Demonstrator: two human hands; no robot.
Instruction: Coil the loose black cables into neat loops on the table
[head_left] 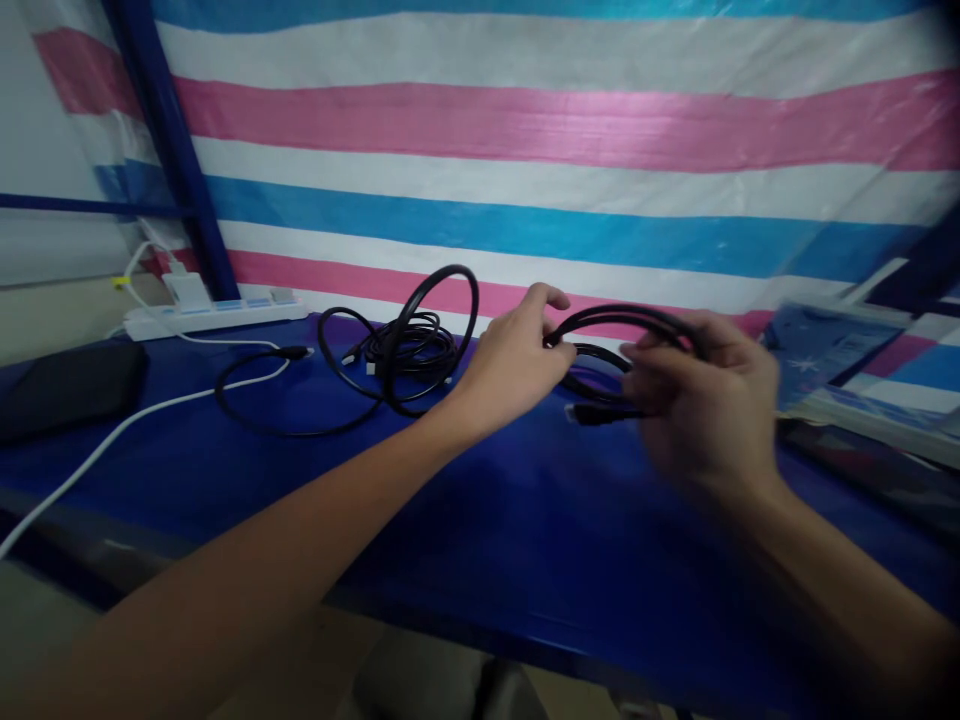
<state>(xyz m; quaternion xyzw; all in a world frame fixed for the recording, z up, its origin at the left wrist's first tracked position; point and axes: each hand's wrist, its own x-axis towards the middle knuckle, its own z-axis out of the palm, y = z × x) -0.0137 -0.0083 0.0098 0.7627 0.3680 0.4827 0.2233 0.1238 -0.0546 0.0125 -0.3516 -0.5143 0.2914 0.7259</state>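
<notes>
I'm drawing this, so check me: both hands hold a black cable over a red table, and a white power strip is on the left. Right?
Almost! The head view shows a blue table, not red. The left hand and right hand do hold a black cable over it, and a white power strip is on the left.

No readable text or labels
</notes>
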